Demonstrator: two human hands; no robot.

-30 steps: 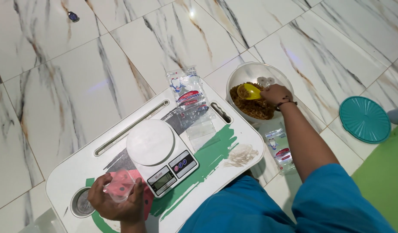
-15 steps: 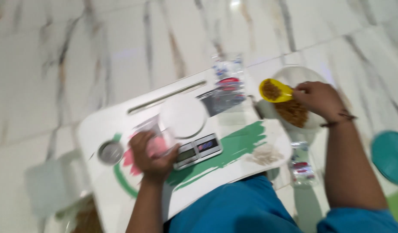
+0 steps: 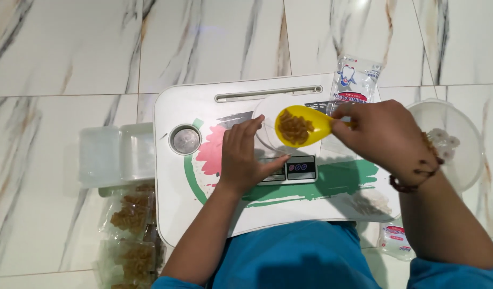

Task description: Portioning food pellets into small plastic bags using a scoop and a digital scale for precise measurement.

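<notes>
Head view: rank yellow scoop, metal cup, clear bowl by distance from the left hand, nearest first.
From the left hand:
1. Yellow scoop, just to its right, over the scale.
2. Metal cup, a little farther, to its left in the tray's recess.
3. Clear bowl, far right, off the tray.

The yellow scoop (image 3: 301,126) is a shallow plastic spoon, bowl up and roughly level, heaped with small brown ridged snack pieces (image 3: 293,127). Its handle disappears under the fingertips of the right hand (image 3: 383,138), so the bowl sticks out just past them toward the left hand (image 3: 245,158). The white kitchen scale (image 3: 287,150) lies flat under the scoop, its round plate beside the left fingertips and its display just off the thumb.
</notes>
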